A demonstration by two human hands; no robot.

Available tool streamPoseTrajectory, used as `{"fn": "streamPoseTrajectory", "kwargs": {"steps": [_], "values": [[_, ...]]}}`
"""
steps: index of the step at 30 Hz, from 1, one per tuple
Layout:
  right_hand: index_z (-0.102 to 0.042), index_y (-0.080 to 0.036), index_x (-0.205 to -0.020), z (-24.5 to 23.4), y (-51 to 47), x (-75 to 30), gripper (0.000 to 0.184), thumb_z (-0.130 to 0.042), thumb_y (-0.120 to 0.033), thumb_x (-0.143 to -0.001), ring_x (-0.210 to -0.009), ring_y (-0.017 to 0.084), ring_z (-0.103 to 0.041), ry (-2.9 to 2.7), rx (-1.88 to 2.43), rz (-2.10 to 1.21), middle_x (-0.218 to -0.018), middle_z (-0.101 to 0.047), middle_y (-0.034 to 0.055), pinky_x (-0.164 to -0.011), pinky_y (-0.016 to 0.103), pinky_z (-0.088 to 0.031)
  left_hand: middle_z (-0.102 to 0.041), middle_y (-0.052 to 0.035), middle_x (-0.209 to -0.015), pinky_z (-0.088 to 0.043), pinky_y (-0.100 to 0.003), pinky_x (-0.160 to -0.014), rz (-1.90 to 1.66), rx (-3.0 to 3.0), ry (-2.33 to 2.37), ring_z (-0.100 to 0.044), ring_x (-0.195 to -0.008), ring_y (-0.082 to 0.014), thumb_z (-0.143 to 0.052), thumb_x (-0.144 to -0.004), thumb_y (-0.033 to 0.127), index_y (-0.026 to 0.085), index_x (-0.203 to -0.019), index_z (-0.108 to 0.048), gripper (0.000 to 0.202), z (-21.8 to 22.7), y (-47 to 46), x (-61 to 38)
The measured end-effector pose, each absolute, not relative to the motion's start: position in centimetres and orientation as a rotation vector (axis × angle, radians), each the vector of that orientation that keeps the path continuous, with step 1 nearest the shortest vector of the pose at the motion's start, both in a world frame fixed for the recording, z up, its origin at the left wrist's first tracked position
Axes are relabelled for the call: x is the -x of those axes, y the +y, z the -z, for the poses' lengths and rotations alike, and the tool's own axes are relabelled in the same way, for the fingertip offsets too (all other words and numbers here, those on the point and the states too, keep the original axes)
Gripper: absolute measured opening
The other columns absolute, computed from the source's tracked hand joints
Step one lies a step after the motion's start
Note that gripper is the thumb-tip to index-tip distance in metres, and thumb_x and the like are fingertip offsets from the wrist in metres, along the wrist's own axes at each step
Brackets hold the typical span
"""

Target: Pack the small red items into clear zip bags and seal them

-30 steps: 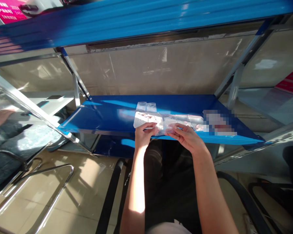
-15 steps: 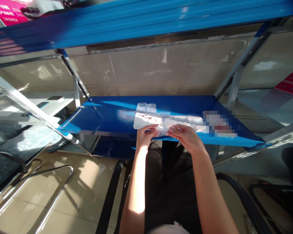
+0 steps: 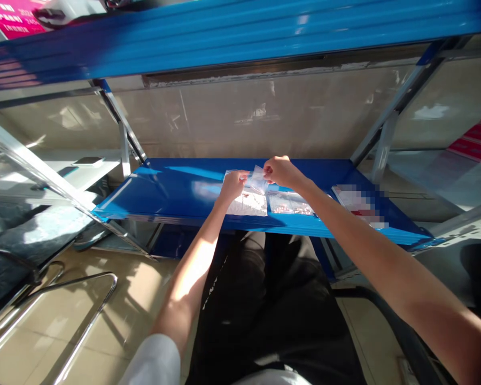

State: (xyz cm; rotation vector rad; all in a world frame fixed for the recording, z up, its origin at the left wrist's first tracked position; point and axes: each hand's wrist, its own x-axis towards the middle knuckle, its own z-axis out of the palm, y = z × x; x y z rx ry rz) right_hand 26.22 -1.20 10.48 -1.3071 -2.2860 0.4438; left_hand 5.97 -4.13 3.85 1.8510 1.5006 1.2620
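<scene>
Both arms reach forward over the blue metal shelf [image 3: 176, 187]. My left hand [image 3: 233, 184] and my right hand [image 3: 279, 171] pinch the two sides of a small clear plastic bag [image 3: 257, 181], held just above the shelf near its middle. Under and in front of the hands lie two larger clear bags with small pieces inside: one with pale contents [image 3: 246, 203] and one with reddish contents [image 3: 291, 203]. A printed sheet [image 3: 358, 202] lies on the shelf to the right of them.
A second blue shelf [image 3: 232, 37] hangs overhead on grey metal uprights [image 3: 124, 139]. A glossy beige wall stands behind. Chrome chair frames [image 3: 84, 315] stand on the tiled floor at lower left. My dark-trousered legs sit under the shelf edge.
Both hands left the front edge of the shelf and reached farther back. They let go of the bag at the front and now pinch a small clear bag between them.
</scene>
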Motion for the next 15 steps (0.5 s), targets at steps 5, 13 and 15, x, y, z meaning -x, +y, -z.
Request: {"fn": "streamPoseTrajectory", "kwargs": {"steps": [5,13,15], "values": [[-0.074,-0.014,-0.080,-10.2,-0.9,-25.1,0.011,-0.067,-0.006,-0.082,-0.067,0.022,-0.071,-2.516,1.331,-0.287,-0.067,-0.074,0.0071,-0.067,0.029,-0.052,-0.077,-0.0149,-0.120,-0.057,-0.037,-0.097,-0.961,-2.053,1.509,-0.073,-0.103,-0.0241,-0.060,-0.087,0.001,0.012,-0.130,-0.069,0.045,-2.5,-1.4,-5.7],[-0.074,-0.012,-0.084,-9.6,-0.5,-24.6,0.014,-0.062,-0.005,-0.086,-0.076,0.022,-0.065,-2.682,1.328,-0.024,-0.072,-0.071,0.0102,-0.067,0.030,-0.040,-0.078,-0.0120,-0.112,-0.060,-0.037,-0.090,-0.918,-2.111,1.465,-0.073,-0.104,-0.0262,-0.053,-0.076,-0.005,0.013,-0.117,-0.073,0.050,-0.9,-1.0,-5.5],[-0.075,-0.012,-0.087,-9.4,-0.3,-24.6,0.011,-0.064,-0.008,-0.087,-0.076,0.022,-0.065,-2.708,1.319,-0.022,-0.074,-0.071,0.0106,-0.068,0.030,-0.039,-0.079,-0.0115,-0.107,-0.061,-0.036,-0.086,-0.939,-2.097,1.462,-0.073,-0.099,-0.0263,-0.055,-0.075,-0.004,0.013,-0.112,-0.075,0.045,-0.8,-1.1,-5.6]]}}
